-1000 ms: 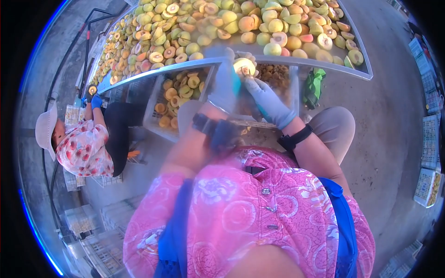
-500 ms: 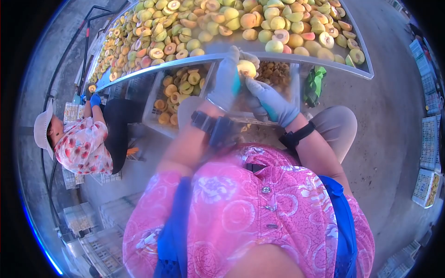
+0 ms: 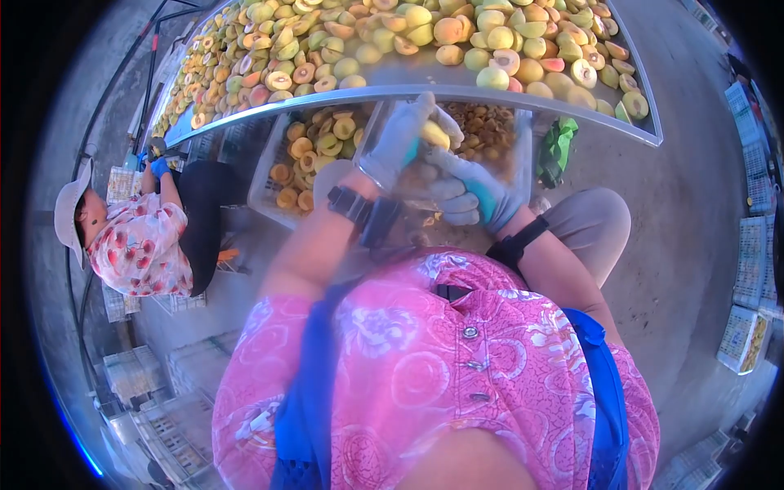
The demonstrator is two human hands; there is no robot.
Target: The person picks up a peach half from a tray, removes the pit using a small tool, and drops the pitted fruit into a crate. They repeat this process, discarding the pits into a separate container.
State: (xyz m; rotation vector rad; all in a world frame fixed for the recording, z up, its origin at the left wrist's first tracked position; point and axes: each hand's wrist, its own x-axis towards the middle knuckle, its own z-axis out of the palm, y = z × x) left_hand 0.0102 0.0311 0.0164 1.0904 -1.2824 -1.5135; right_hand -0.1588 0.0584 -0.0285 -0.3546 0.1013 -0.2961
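Note:
My left hand (image 3: 400, 145), in a grey glove with teal patches, is closed around a yellow peach half (image 3: 434, 135) just below the near edge of the metal tray. The peach half is seen tilted, almost edge-on. My right hand (image 3: 472, 189), gloved alike, is close against it on the right. Its fingers are curled in, with the thumb side at the fruit; whatever lies inside them is hidden. Below the hands is a crate (image 3: 524, 151) with brown peach pits (image 3: 483, 124). Left of it is a crate (image 3: 260, 194) of peach halves (image 3: 328, 155).
A metal-edged tray (image 3: 384, 95) heaped with halved peaches (image 3: 351, 41) spans the far side. A green bag (image 3: 557, 151) lies on the floor to the right. On the left sits a co-worker (image 3: 139, 245) in a hat. Stacked crates (image 3: 175, 433) and more crates (image 3: 743, 339) line both sides.
The peach half has turned from a rounder view to a narrow one and sits slightly lower. My right fingers have curled in more. The co-worker's hands have moved a little.

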